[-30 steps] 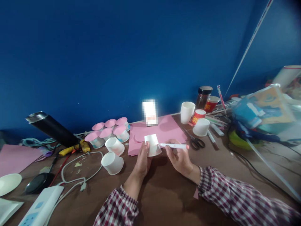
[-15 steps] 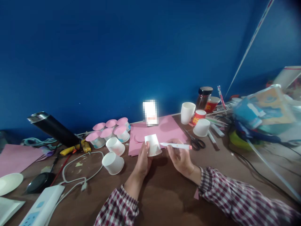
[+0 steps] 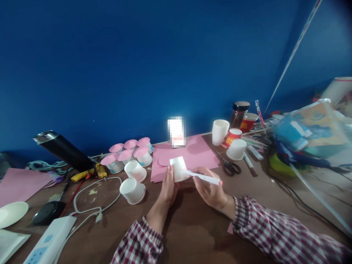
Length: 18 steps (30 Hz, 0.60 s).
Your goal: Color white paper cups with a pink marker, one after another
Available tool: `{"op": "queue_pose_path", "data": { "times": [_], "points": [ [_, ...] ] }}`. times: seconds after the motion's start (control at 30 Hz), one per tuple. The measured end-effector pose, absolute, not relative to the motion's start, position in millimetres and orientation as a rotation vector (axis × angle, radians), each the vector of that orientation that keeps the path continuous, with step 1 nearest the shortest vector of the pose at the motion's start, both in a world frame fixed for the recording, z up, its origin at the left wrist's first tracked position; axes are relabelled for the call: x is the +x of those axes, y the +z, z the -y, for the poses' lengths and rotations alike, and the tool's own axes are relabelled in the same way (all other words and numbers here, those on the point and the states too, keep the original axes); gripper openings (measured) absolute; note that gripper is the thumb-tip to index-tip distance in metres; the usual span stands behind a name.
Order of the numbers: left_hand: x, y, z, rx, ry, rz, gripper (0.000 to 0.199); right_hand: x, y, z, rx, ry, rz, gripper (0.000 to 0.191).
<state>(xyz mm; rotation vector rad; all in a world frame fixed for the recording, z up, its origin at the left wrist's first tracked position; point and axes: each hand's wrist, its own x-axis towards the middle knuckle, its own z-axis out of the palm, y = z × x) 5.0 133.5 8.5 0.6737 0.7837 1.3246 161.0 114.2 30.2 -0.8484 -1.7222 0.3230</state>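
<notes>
My left hand [image 3: 168,186] is closed on a white paper cup [image 3: 178,168], its thumb on the near left side. The cup is held just in front of the pink paper sheets [image 3: 192,154]. Between the fingers of my right hand [image 3: 210,190] is a white marker [image 3: 205,177] with an orange-red end. Its tip reaches the right side of the cup and appears to touch it. To the left stand two upside-down white paper cups, one nearer [image 3: 132,190] and one behind [image 3: 135,171]. Several cups topped with pink paper [image 3: 126,154] are grouped behind them.
Right of the sheets lie black scissors [image 3: 231,168], beside an upturned white cup [image 3: 236,149] and a red cup [image 3: 233,137]. A plastic bag [image 3: 310,128] fills the far right. On the left are a black flask [image 3: 64,150], a white cable [image 3: 79,209] and a power strip [image 3: 49,240].
My right hand has shifted slightly left, bringing the marker's tip down and leftward onto the cup's side. The cup and my left hand stay nearly in place.
</notes>
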Motion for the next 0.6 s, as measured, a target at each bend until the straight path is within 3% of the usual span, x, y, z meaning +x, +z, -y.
{"op": "queue_pose_path", "data": {
  "times": [0.6],
  "points": [
    [3.8, 4.5, -132.7, 0.713, 1.361, -0.768, 0.041, 160.1, 28.6, -115.2, -0.849, 0.339, 1.737, 0.012]
  ]
}}
